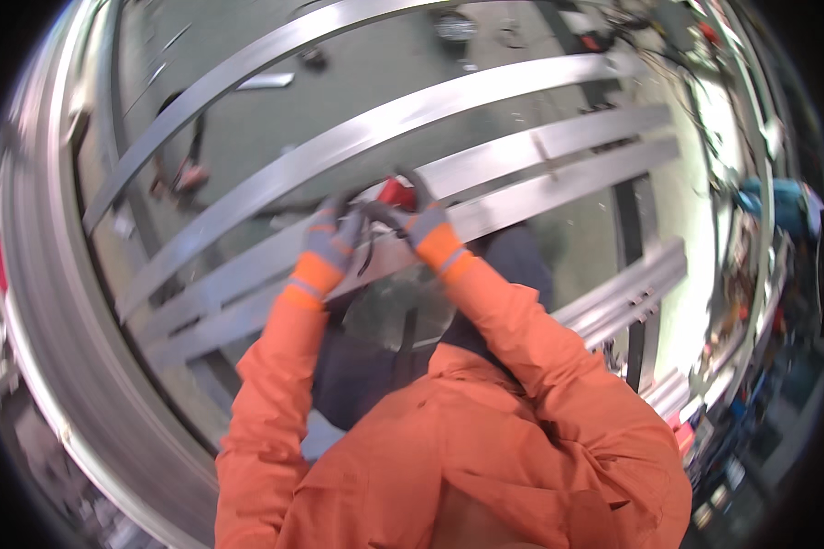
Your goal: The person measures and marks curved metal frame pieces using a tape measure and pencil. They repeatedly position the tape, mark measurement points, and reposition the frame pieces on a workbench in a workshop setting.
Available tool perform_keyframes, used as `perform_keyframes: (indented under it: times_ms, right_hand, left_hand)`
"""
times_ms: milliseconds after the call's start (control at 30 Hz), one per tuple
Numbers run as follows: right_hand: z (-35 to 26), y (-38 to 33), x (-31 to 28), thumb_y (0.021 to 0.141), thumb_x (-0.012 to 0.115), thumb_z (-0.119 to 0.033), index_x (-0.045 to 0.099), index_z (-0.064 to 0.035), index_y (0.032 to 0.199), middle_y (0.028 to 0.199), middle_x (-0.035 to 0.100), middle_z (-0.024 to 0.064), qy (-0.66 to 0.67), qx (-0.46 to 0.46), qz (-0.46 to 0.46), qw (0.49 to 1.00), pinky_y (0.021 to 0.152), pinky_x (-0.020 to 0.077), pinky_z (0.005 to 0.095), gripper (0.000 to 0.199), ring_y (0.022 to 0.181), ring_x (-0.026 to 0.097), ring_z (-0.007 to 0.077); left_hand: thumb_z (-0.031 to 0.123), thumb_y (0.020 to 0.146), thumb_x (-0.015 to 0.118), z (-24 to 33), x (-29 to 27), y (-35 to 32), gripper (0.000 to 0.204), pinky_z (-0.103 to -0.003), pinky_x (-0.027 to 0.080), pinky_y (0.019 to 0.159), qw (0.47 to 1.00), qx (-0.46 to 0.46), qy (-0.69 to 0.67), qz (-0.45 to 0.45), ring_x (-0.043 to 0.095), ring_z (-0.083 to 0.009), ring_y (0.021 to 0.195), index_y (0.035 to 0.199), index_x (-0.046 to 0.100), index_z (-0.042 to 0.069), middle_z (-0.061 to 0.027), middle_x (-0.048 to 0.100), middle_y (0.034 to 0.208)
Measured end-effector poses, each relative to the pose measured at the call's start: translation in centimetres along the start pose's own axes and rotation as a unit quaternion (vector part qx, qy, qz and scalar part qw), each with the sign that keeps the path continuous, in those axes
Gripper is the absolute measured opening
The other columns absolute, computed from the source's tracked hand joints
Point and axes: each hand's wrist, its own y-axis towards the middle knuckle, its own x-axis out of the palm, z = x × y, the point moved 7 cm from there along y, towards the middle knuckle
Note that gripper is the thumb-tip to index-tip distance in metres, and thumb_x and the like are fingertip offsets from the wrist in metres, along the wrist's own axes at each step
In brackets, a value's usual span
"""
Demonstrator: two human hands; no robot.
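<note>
steel bars lying under & beyond my hands | red-black tool sitting btwn both gloves | I'm gripping its handles w/ L hand & R hand, both closed on it

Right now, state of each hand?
Left hand: gloved, fingers closed on a dark tool over the metal bars.
Right hand: gloved, fingers closed on the same tool; red part behind.

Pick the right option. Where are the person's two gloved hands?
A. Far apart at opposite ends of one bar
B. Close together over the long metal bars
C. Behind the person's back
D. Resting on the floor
B: the left hand and right hand meet near a red tool above the metal bars.
</note>
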Motion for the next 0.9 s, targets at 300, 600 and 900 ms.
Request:
perform_keyframes:
  times_ms: [300, 600, 900]
  right_hand:
    - [4.7, -14.2, 4.0, 0.093, 0.075, -0.032, 0.063, -0.0047, 0.131, 0.082, 0.067, 0.0022, -0.061, 0.090, -0.191, 0.976, 0.059, 0.0463, 0.0235, 0.048, 0.066, 0.058, 0.0072]
    - [5.0, -15.3, -3.5, 0.083, 0.083, -0.011, 0.065, -0.0059, 0.097, 0.082, 0.066, 0.0028, -0.150, 0.019, -0.273, 0.950, 0.062, 0.0512, 0.0285, 0.024, 0.071, 0.062, 0.0129]
    - [-22.1, -11.4, -44.4, 0.096, 0.063, -0.019, 0.064, -0.0078, 0.114, 0.098, 0.070, 0.0088, 0.299, -0.175, 0.265, 0.900, 0.082, 0.0585, 0.0416, 0.021, 0.088, 0.070, 0.0262]
  left_hand:
    - [0.032, 0.106, 0.050, -2.7, 4.7, -15.9, 0.038, -0.043, 0.052, 0.091, 0.993, -0.109, -0.032, 0.017, 0.064, -0.0416, 0.106, 0.129, 0.061, 0.004, -0.0210, 0.067, 0.117]
    - [0.046, 0.096, 0.067, -2.8, 2.2, -22.8, 0.045, -0.041, 0.054, 0.086, 0.977, -0.208, -0.039, -0.031, 0.070, -0.0373, 0.094, 0.109, 0.068, 0.002, -0.0209, 0.072, 0.099]
    - [0.006, 0.088, 0.070, -19.3, -17.3, -41.8, 0.017, -0.028, 0.053, 0.069, 0.947, -0.289, -0.123, 0.072, 0.064, -0.0121, 0.075, 0.104, 0.070, 0.000, -0.0018, 0.067, 0.084]
